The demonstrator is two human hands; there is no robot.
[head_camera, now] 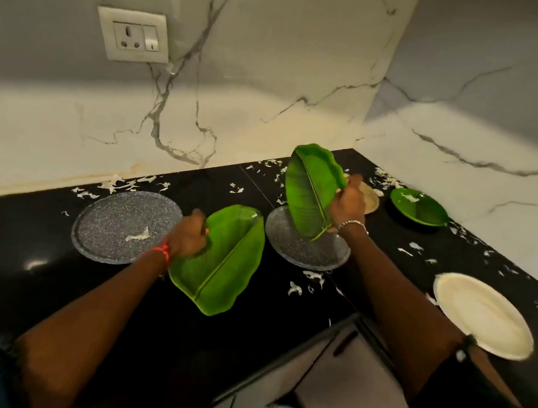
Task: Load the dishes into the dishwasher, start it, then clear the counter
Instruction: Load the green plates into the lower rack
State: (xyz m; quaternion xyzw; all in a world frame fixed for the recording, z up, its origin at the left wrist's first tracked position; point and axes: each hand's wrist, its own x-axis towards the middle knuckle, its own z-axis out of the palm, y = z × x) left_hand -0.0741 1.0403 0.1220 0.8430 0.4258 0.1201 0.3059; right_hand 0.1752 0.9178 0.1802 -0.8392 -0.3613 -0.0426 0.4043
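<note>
Head view: left hand (pixel 188 235) grips a green leaf-shaped plate (pixel 225 260) at centre frame, tilted just above the black table (pixel 40 292). Right hand (pixel 347 204) grips a second leaf plate (pixel 310 192), held nearly upright over a grey speckled plate (pixel 306 250). Another grey plate (pixel 123 224) lies centre left, a green bowl (pixel 419 207) upper right, a white plate (pixel 483 313) at right. White scraps (pixel 312 277) litter the table.

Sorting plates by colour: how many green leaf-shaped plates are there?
3: one in the left hand at, one raised in the right hand at, one on the counter far right. None visibly hidden.
</note>
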